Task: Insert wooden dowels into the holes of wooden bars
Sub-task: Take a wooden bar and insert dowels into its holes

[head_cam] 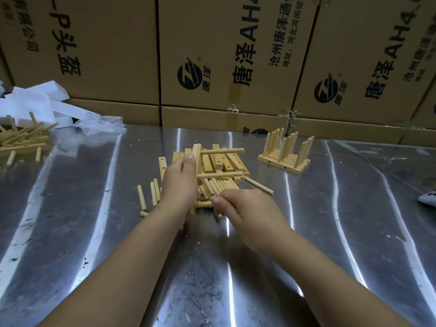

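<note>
My left hand (180,182) grips a wooden bar (197,159) held upright at the table's centre. Two dowels stick out of it to the right, an upper dowel (224,151) and a lower dowel (220,175). My right hand (245,206) is low over the pile of loose dowels (218,186), fingers curled on them; whether it holds one is hidden. Behind lies a heap of drilled bars (224,161).
Finished bars with upright dowels (285,152) stand at the back right. More bars and dowels (21,140) lie at the far left by white foam and plastic (47,107). Cardboard boxes (212,55) wall off the back. Three loose dowels (146,197) rest left of my hand.
</note>
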